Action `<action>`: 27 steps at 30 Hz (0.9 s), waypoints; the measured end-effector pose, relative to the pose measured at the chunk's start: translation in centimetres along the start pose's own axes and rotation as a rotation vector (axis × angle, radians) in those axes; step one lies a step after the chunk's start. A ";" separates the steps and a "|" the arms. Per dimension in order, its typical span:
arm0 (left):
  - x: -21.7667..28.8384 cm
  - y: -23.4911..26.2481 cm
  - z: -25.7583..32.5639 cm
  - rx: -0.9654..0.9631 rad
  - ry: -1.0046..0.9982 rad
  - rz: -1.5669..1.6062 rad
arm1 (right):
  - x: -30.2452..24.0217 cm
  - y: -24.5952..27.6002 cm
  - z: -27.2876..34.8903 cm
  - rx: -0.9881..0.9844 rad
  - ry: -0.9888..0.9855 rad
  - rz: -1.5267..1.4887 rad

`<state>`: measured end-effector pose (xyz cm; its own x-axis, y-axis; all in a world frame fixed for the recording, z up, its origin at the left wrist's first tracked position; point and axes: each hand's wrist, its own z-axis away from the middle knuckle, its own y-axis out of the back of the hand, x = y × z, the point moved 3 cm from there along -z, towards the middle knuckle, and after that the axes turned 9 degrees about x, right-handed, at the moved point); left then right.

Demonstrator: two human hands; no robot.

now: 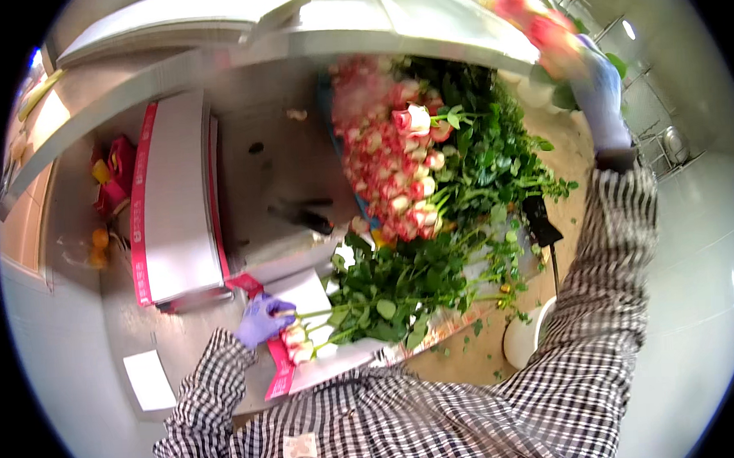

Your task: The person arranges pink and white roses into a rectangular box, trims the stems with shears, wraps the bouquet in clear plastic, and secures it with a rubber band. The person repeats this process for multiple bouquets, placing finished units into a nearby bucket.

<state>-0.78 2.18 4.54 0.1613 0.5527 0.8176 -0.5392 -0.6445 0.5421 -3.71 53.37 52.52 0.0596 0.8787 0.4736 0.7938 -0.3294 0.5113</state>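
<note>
Lying far left on the grey worktable (pixel 286 167) is a long white cardboard sleeve with pink edges (pixel 173 201), with red and orange objects (pixel 111 179) beside it at the table's left end. Near the body, the left hand (pixel 260 318) in a purple glove is closed around the stems of a few pink-and-cream roses (pixel 297 344); their heads lie just below the hand on a white sheet with a pink border (pixel 305 301), and their leafy stems run off to the right. The left forearm in a black-and-white checked sleeve comes up from the lower edge, bent at the elbow. Further right, a big heap of pink-and-cream roses (pixel 393 158) lies on the table, heads toward the far left, green foliage (pixel 479 167) spreading right. A dark tool (pixel 305 215) rests on the table just left of the heap. At far right the right arm stretches up and away, and the gloved right hand (pixel 594 76) grips a blurred bunch of pink roses (pixel 538 25) raised above the table's far edge.
</note>
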 end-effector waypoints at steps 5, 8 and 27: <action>-0.5 -0.3 0.1 -0.001 0.008 -0.046 | -8.4 8.2 4.2 -0.041 -0.148 -0.255; -0.7 -0.8 0.1 0.036 -0.034 -0.129 | -19.5 9.6 10.3 -0.398 -0.176 -0.641; -0.1 -0.7 1.4 0.265 0.007 -0.033 | -45.3 -9.6 27.4 -0.899 0.074 -0.863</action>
<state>0.77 1.85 4.35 0.1692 0.5783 0.7981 -0.2986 -0.7416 0.6007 2.58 26.19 6.53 -0.3319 0.9133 -0.2360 -0.1398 0.1998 0.9698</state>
